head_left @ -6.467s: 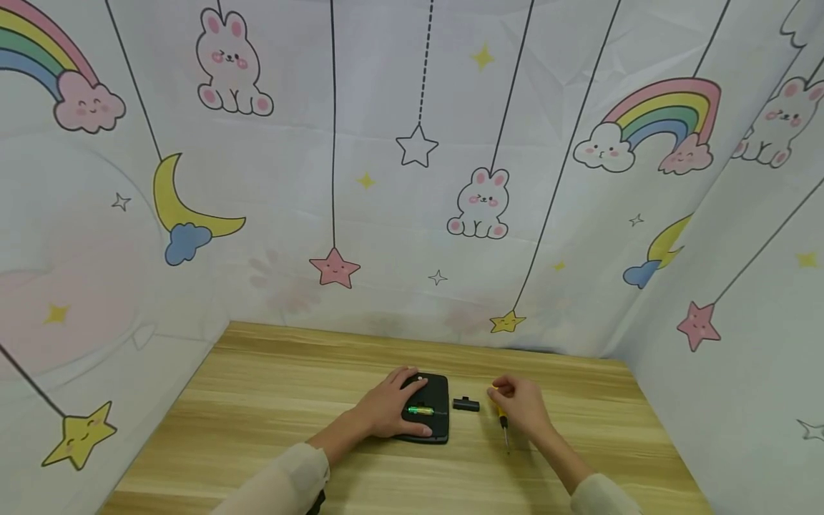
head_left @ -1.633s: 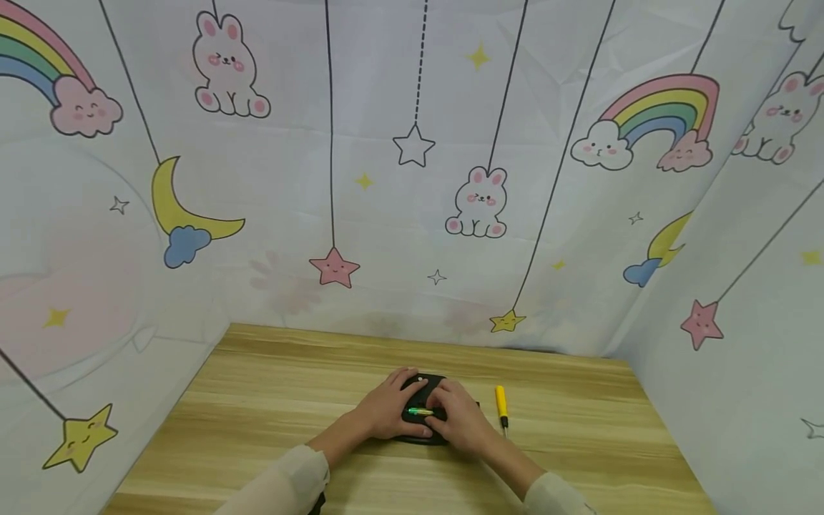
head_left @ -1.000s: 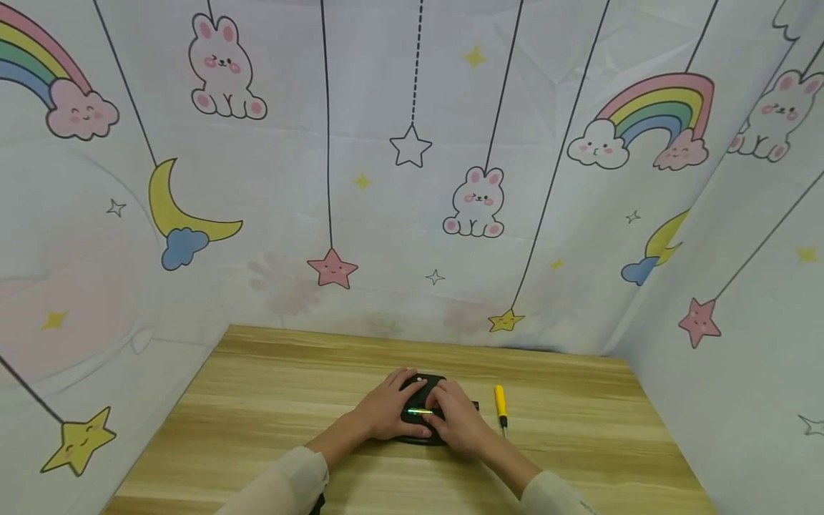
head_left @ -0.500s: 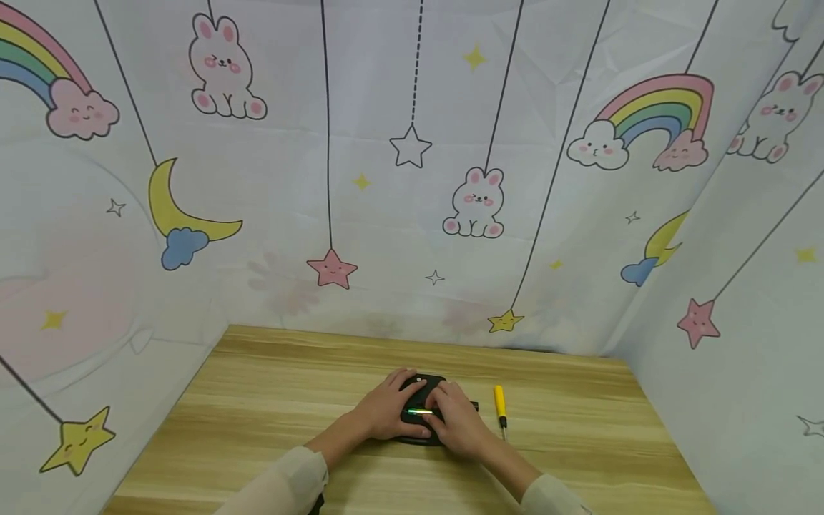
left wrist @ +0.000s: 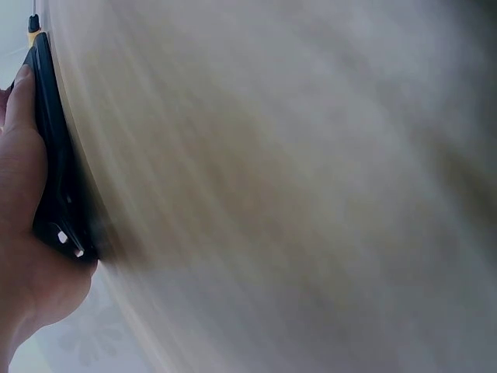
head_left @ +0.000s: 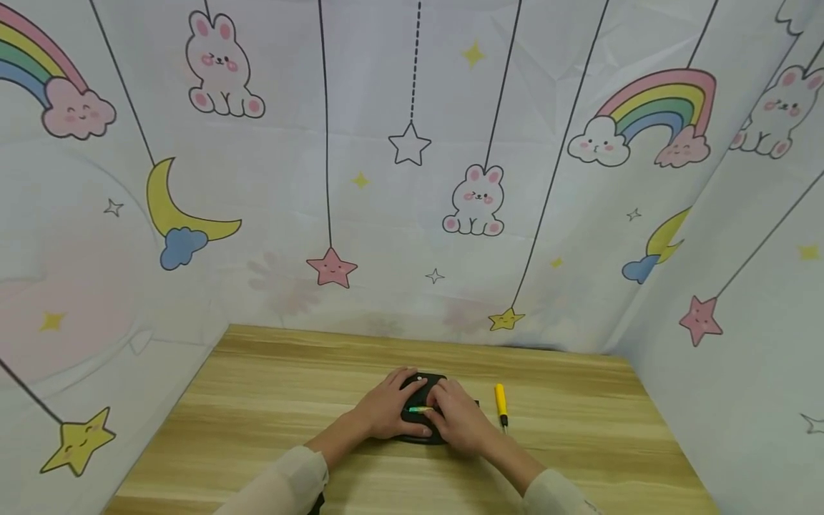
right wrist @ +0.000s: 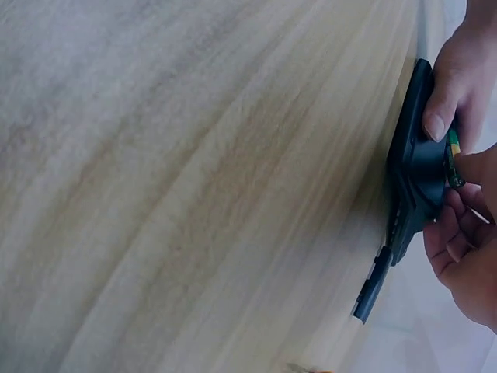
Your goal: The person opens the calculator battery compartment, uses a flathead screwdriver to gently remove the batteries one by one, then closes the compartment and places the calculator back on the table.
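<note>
My left hand (head_left: pixel 386 406) lies spread over a flat black device (head_left: pixel 418 386), thumb along its near part and fingers at its far part. A green battery with a yellowish end (head_left: pixel 418 410) shows at a slot in the device's upper face. Thumb and fingers of my right hand (head_left: pixel 458 418) pinch the battery at its right end. In the right wrist view the right thumb lies against the green battery (right wrist: pixel 453 159), close over the black device (right wrist: pixel 423 167). The left wrist view shows the black device (left wrist: pixel 54 148) from its side, under the left thumb.
A small black cover (right wrist: pixel 373 285) lies on the table beside the device, mostly hidden behind my right hand in the head view. Further right lies a yellow-handled screwdriver (head_left: pixel 501 402). The wooden table (head_left: pixel 290 357) meets a printed curtain (head_left: pixel 386 214) at its back edge.
Earlier my right hand held the screwdriver; it now lies on the table, and that hand has moved left to the battery. Over the last second the hands stay nearly still.
</note>
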{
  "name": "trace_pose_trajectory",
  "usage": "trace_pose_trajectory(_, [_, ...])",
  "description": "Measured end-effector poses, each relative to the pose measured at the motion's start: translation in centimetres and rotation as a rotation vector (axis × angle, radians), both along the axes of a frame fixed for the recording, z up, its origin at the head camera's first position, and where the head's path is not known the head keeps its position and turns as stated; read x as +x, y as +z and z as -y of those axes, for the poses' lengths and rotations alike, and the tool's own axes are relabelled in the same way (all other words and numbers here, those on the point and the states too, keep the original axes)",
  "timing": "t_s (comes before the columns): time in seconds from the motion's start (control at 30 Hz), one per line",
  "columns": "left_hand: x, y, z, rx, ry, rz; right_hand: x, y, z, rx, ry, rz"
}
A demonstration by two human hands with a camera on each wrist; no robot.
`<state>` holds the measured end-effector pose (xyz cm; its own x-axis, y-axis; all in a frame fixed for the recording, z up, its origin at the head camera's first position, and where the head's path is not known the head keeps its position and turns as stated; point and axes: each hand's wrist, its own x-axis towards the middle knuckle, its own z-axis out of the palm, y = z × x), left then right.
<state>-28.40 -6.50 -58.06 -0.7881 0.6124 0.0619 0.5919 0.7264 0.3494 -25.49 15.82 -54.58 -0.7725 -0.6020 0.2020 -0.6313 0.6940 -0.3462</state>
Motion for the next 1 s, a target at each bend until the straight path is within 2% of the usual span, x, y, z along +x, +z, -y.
trace_pose_trajectory(0.27, [0.0,0.1,0.0,0.009,0.003,0.008,-0.2,0.6,-0.3,-0.003,-0.020,0.021])
trace_pose_trajectory(0.67, [0.1,0.3,0.1,0.012,-0.010,-0.003,-0.4,0.6,-0.8,0.018,-0.024,0.033])
trace_pose_trajectory(1.0, [0.1,0.4,0.0,0.019,0.000,0.015,-0.6,1.2,-1.3,0.066,0.002,-0.029])
